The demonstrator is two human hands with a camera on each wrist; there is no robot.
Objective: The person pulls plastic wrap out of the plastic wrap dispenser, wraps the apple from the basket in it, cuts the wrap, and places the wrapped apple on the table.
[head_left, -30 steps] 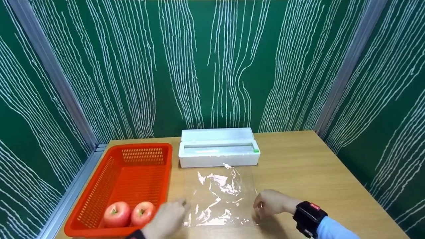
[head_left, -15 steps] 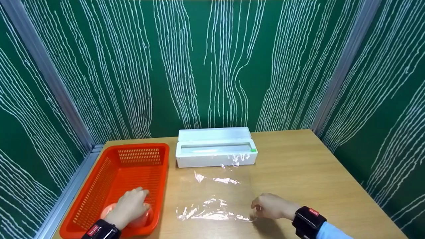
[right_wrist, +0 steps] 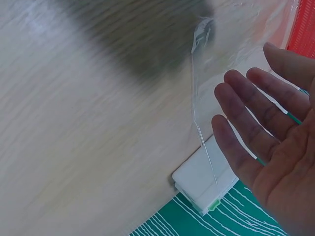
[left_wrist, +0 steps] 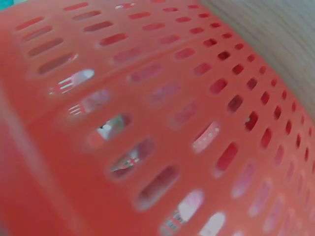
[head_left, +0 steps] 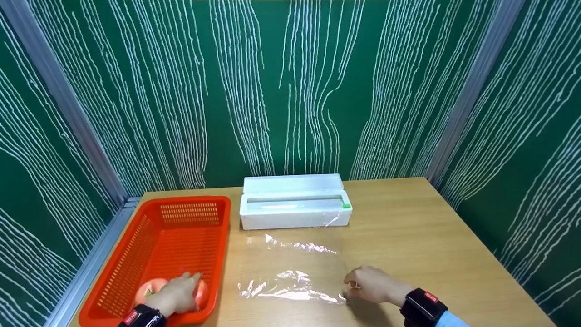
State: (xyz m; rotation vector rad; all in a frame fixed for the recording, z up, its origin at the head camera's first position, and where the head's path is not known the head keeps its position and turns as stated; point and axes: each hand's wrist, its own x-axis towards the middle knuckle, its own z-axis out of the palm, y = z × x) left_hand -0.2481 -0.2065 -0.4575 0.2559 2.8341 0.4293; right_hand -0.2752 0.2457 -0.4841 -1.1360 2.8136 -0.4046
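We saw green wall panels (head_left: 290, 91) streaked with wavy white lines, standing behind and on both sides of a rectangular orange-red plastic basket (head_left: 186, 245) with slotted sides. Beneath the basket we had a light brown, wood-grained table (head_left: 399, 227), which stretched well off to its right. We noticed one grey metal post (head_left: 66, 100) to the left of the basket and another, second post (head_left: 473, 91) well to its right. Just right of the basket we saw a crinkled, glinting sheet of clear plastic film (head_left: 295, 272), and right of the basket's far half a long white box (head_left: 295, 220) with its lid raised. Farther right of the basket, by the film's edge, we saw the right hand (head_left: 374, 284), its fingers extended and slightly spread. In the basket's near end we saw the left hand (head_left: 179, 293) over a round, pinkish-red apple (head_left: 203, 294); we could not tell whether its fingers pinched that fruit, for the slotted side filled the left wrist view. Also inside the basket, to the hand's left, we saw a matching red apple (head_left: 147, 289).
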